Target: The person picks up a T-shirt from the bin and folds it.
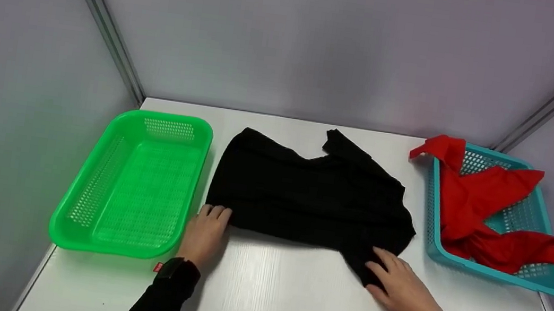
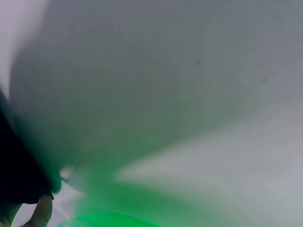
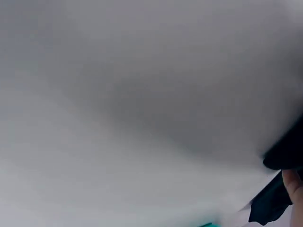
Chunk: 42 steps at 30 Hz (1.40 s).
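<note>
A black short-sleeved shirt (image 1: 299, 190) lies spread sideways on the white table, its hem end at the left and its sleeves at the right. My left hand (image 1: 205, 234) touches the near hem corner, fingers extended over the cloth. At the near sleeve, my right hand (image 1: 399, 286) rests with spread fingers on the sleeve's edge. The left wrist view catches one of the left fingers (image 2: 41, 210) beside something dark. Dark cloth (image 3: 270, 203) shows next to one of the right fingers (image 3: 291, 182) in the right wrist view. Both wrist views are mostly blurred.
To the left stands a green plastic basket (image 1: 122, 249) with nothing in it, close to my left hand. A blue basket (image 1: 502, 276) at the right holds a red garment (image 1: 474, 203), which hangs over its rim. Grey panels (image 1: 281, 43) enclose the table's back and sides.
</note>
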Each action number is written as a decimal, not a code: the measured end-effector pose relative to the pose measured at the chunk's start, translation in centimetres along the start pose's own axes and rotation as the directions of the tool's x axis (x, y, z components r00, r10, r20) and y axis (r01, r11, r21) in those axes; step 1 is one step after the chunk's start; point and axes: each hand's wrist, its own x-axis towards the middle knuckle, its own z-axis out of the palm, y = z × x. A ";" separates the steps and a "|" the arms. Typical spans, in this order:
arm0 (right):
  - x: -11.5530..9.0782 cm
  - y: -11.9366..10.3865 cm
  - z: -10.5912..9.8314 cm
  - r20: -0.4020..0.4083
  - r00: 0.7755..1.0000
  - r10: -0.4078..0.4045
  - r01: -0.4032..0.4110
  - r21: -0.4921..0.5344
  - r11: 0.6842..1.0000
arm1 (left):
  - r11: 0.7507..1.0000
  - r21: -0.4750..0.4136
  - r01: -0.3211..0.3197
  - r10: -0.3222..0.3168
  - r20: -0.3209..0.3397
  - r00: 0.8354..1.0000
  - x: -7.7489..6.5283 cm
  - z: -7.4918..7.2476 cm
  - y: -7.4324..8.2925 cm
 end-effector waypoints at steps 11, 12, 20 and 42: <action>0.4 1.1 -2.3 -0.486 0.863 0.138 -0.107 0.092 0.990 | 0.991 -0.129 -0.026 0.009 -0.129 0.992 0.1 -0.4 -0.4; 0.8 1.0 -2.9 -0.540 0.823 0.176 -0.121 0.137 0.983 | 0.991 -0.135 -0.027 0.007 -0.147 0.989 0.2 -0.4 -0.3; 2.6 -0.6 -10.1 -0.622 0.624 0.473 -0.126 0.517 0.847 | 0.983 -0.174 -0.064 -0.005 -0.369 0.930 1.0 -1.3 0.5; 4.9 1.8 -11.0 -0.351 0.796 0.492 -0.397 0.311 0.864 | 0.883 -0.377 0.281 -0.330 -0.071 0.941 2.6 -2.4 1.7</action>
